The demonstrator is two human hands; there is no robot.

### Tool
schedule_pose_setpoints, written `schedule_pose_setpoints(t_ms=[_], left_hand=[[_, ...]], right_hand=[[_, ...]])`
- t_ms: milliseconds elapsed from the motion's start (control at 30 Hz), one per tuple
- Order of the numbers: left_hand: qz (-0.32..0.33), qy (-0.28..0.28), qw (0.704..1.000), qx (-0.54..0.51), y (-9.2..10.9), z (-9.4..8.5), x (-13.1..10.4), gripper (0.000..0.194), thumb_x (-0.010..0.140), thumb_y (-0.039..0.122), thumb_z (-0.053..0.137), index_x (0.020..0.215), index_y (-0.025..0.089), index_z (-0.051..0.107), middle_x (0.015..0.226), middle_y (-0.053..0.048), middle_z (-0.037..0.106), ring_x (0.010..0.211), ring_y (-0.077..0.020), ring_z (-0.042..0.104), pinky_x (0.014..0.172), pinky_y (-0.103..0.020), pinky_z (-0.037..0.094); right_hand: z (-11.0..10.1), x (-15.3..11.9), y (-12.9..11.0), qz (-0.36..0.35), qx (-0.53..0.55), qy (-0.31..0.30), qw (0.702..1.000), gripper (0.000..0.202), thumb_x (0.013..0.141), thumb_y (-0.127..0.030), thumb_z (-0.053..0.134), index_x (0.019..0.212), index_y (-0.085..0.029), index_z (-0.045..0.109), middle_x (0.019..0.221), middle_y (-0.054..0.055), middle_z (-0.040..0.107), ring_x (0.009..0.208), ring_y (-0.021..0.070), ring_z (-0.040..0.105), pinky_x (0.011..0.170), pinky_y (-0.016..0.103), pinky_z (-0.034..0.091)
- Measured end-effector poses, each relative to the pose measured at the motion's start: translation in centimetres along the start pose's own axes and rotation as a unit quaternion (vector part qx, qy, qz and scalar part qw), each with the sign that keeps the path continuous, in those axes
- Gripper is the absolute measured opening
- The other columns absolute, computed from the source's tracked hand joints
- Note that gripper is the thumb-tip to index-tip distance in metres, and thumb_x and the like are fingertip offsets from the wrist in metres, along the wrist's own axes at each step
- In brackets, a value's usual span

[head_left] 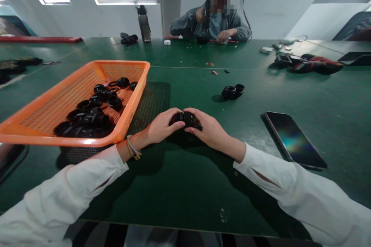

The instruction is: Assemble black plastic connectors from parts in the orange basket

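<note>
Between my two hands is a black pipe fitting point(188, 119), dark and partly covered by my fingers. My left hand point(164, 125) grips its left end, thumb in front and fingers behind. On the other end my right hand point(210, 129) is closed in the same way. Whether it is one piece or two joined parts I cannot tell. Beyond my right hand, a similar black fitting point(232, 92) lies on the green table point(191, 185). Left of my hands stands an orange basket point(131, 114) with several black fittings and rings point(89, 117) inside.
A phone point(295, 139) lies to the right. Farther back are a red and black tool point(315, 64), a bottle point(144, 25), a small white cap point(167, 42) and a black object point(129, 39). Across the table a person in a grey jacket point(188, 23) holds a dark tool.
</note>
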State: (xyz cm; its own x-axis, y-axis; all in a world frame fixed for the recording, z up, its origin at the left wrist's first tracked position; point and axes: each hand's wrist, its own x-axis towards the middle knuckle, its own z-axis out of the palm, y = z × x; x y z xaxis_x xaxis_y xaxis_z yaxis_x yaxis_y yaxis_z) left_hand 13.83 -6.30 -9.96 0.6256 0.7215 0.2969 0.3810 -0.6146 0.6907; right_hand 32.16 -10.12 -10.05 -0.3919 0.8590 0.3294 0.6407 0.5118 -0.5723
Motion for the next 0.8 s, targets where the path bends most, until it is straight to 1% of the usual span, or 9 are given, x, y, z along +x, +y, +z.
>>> schedule_pose_setpoints(t_ms=[67, 133, 200, 267, 333, 367, 533, 667, 800], left_hand=[[-0.032, 0.055, 0.997, -0.037, 0.3, 0.4, 0.0, 0.060, 0.085, 0.064, 0.024, 0.096, 0.013, 0.055, 0.089, -0.009, 0.062, 0.081, -0.0196, 0.058, 0.070, -0.030, 0.047], [-0.099, 0.115, 0.987, -0.062, 0.7, 1.0, 0.0, 0.066, 0.088, 0.060, 0.010, 0.094, 0.013, 0.057, 0.081, -0.008, 0.063, 0.071, -0.0174, 0.058, 0.059, -0.027, 0.045], [-0.156, 0.128, 0.979, -0.039, 0.9, 1.6, 0.1, 0.070, 0.088, 0.059, 0.006, 0.081, 0.014, 0.059, 0.065, -0.005, 0.060, 0.058, -0.0154, 0.055, 0.051, -0.025, 0.040], [-0.181, 0.127, 0.975, 0.019, 1.0, 1.8, 0.4, 0.070, 0.089, 0.058, 0.008, 0.064, 0.014, 0.057, 0.055, -0.005, 0.056, 0.052, -0.0148, 0.052, 0.048, -0.025, 0.035], [-0.190, 0.135, 0.969, 0.080, 1.0, 1.9, 0.7, 0.067, 0.090, 0.053, 0.011, 0.056, 0.015, 0.055, 0.054, -0.006, 0.057, 0.052, -0.0157, 0.053, 0.050, -0.026, 0.034], [-0.193, 0.138, 0.965, 0.107, 1.0, 1.8, 0.9, 0.065, 0.091, 0.049, 0.013, 0.056, 0.015, 0.056, 0.055, -0.008, 0.059, 0.054, -0.0166, 0.055, 0.051, -0.027, 0.035], [-0.195, 0.130, 0.946, 0.223, 0.8, 1.7, 1.5, 0.048, 0.088, 0.030, 0.025, 0.064, 0.012, 0.064, 0.068, -0.012, 0.067, 0.064, -0.0200, 0.060, 0.057, -0.029, 0.037], [-0.187, 0.139, 0.944, 0.233, 0.7, 1.9, 1.4, 0.048, 0.087, 0.026, 0.025, 0.066, 0.011, 0.066, 0.068, -0.012, 0.068, 0.064, -0.0198, 0.061, 0.058, -0.029, 0.038], [-0.160, 0.133, 0.948, 0.242, 0.4, 1.8, 1.2, 0.049, 0.087, 0.027, 0.026, 0.067, 0.011, 0.068, 0.069, -0.013, 0.069, 0.064, -0.0201, 0.060, 0.059, -0.029, 0.039]], right_hand=[[0.3, 0.0, 0.0, -0.010, -0.025, 0.018, 0.999, 0.038, 0.079, -0.026, 0.061, 0.115, -0.019, 0.050, 0.111, 0.011, 0.063, 0.103, 0.0258, 0.059, 0.087, 0.044, 0.047], [0.6, 0.0, 0.0, -0.017, -0.040, 0.034, 0.998, 0.037, 0.079, -0.028, 0.061, 0.113, -0.018, 0.051, 0.109, 0.012, 0.064, 0.101, 0.0262, 0.060, 0.086, 0.044, 0.047], [0.9, 0.0, -0.1, -0.021, -0.045, 0.044, 0.998, 0.038, 0.079, -0.029, 0.062, 0.113, -0.017, 0.050, 0.109, 0.013, 0.064, 0.101, 0.0265, 0.060, 0.085, 0.043, 0.048], [1.2, 0.0, -0.2, -0.018, -0.048, 0.046, 0.998, 0.039, 0.078, -0.029, 0.063, 0.112, -0.016, 0.049, 0.110, 0.014, 0.063, 0.101, 0.0267, 0.060, 0.085, 0.043, 0.048], [1.3, 0.0, -0.4, -0.007, -0.051, 0.043, 0.998, 0.038, 0.078, -0.028, 0.063, 0.111, -0.015, 0.049, 0.110, 0.014, 0.063, 0.099, 0.0268, 0.061, 0.083, 0.042, 0.048], [1.3, 0.0, -0.5, 0.000, -0.051, 0.041, 0.998, 0.037, 0.078, -0.028, 0.063, 0.111, -0.015, 0.049, 0.108, 0.014, 0.064, 0.098, 0.0265, 0.062, 0.082, 0.042, 0.048], [1.2, 0.1, -1.0, 0.022, -0.037, 0.035, 0.998, 0.033, 0.079, -0.025, 0.060, 0.109, -0.016, 0.050, 0.106, 0.013, 0.064, 0.094, 0.0259, 0.062, 0.079, 0.040, 0.048], [1.4, 0.0, -1.3, 0.041, -0.016, 0.048, 0.998, 0.028, 0.080, -0.023, 0.057, 0.107, -0.015, 0.051, 0.103, 0.013, 0.064, 0.091, 0.0247, 0.061, 0.077, 0.037, 0.046], [1.8, -0.1, -1.9, 0.089, 0.013, 0.054, 0.995, 0.025, 0.081, -0.024, 0.054, 0.105, -0.017, 0.052, 0.095, 0.009, 0.065, 0.081, 0.0221, 0.061, 0.071, 0.033, 0.044]])
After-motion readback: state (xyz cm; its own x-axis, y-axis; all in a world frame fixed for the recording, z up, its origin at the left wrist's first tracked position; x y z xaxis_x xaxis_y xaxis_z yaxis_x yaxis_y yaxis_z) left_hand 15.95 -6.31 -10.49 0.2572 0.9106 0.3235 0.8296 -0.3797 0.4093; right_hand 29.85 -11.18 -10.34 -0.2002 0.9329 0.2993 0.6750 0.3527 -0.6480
